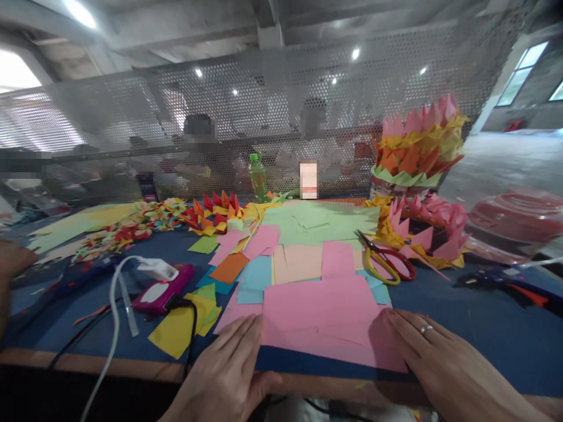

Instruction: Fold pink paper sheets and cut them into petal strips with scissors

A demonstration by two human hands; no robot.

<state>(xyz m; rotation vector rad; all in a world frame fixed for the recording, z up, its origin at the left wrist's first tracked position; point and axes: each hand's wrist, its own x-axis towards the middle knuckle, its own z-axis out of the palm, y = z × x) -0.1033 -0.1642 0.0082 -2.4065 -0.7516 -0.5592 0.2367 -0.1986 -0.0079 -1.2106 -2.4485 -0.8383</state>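
Several sheets of pink paper (321,305) lie overlapping near the table's front edge. My left hand (233,363) rests at their left side, fingers stretched out flat and thumb apart. Against the right side of the sheets lies my right hand (435,351), fingers extended, a ring on one of them. Just behind are blue paper pieces (255,280), a peach sheet (299,264) and a smaller pink piece (338,259). Scissors with red and yellow handles (387,264) lie beyond the right hand, blades spread. Yellow paper pieces (180,325) sit left of my left hand.
A purple power adapter (165,290) with cables is at left. Folded-paper rings (215,214) and a tall paper stack (417,146) stand behind. Other items are a green bottle (258,179), a glue gun (514,284) and pale green sheets (316,220). Another person's hand (15,258) is at far left.
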